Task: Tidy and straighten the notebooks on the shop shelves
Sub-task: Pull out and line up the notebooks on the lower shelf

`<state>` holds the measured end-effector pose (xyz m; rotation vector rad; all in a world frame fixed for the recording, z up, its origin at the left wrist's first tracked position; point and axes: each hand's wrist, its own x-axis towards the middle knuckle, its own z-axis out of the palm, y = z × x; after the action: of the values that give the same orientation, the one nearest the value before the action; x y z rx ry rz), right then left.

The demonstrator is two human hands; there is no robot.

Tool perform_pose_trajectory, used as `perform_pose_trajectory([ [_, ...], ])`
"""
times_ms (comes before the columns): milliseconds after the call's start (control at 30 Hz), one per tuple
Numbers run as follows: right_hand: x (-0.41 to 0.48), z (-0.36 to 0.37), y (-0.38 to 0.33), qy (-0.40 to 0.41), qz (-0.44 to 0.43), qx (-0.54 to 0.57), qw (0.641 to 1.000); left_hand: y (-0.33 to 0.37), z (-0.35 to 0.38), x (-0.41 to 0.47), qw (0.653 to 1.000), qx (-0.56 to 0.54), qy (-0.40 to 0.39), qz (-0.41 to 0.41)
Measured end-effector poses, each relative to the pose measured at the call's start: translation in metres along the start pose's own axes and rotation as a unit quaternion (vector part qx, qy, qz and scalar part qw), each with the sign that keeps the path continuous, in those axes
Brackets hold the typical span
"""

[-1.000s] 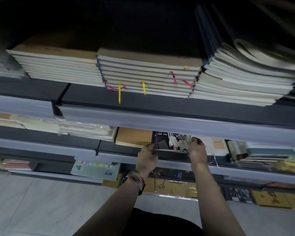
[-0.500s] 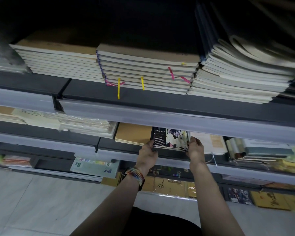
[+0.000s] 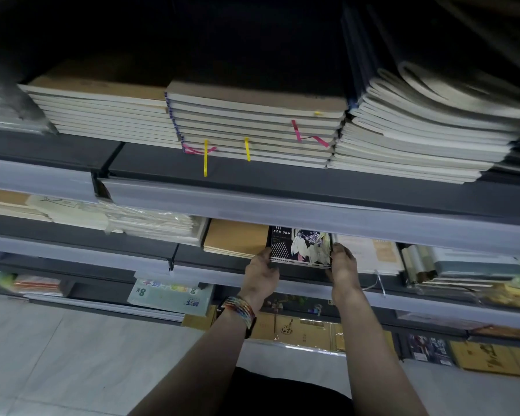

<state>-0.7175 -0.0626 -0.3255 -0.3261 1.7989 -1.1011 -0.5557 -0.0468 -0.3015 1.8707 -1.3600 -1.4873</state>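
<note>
Gripping black floral notebook [image 3: 300, 246] between left hand [image 3: 260, 273] and right hand [image 3: 342, 265], both clamped on its sides at shelf front. Judging task early: kraft stack [image 3: 236, 237] beside left hand neat, curled stack [image 3: 433, 115] above right hand untidy

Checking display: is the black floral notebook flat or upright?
Flat: the black floral notebook lies cover-up between the left hand and right hand.

Dark shelving [image 3: 282, 183]; pale, seemingly tiled floor [image 3: 57, 355].
</note>
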Motion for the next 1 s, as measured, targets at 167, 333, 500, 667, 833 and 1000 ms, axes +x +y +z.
perform_pose_trajectory([
  [167, 0.005, -0.005, 0.001, 0.004, 0.013, 0.022, 1.0, -0.002, 0.002, 0.003, 1.0, 0.005, 0.003, -0.001],
  [333, 0.005, -0.008, 0.003, 0.0, 0.011, 0.044, 0.999, -0.006, 0.003, 0.006, 1.0, 0.005, -0.004, -0.005],
  [500, 0.012, -0.01, 0.018, -0.008, -0.041, 0.04, 0.998, -0.011, 0.004, 0.009, 1.0, -0.002, 0.004, -0.008],
  [667, 0.002, -0.008, 0.029, 0.008, -0.084, -0.019, 0.996, -0.013, 0.004, 0.008, 1.0, -0.006, 0.018, -0.004],
  [833, -0.006, -0.002, 0.034, 0.033, -0.132, -0.076, 0.988, -0.014, 0.002, 0.007, 0.999, 0.026, 0.018, 0.016],
  [1000, -0.009, -0.004, 0.032, 0.039, -0.142, -0.08, 0.986, -0.017, 0.003, 0.008, 0.999, 0.038, 0.019, 0.033],
])
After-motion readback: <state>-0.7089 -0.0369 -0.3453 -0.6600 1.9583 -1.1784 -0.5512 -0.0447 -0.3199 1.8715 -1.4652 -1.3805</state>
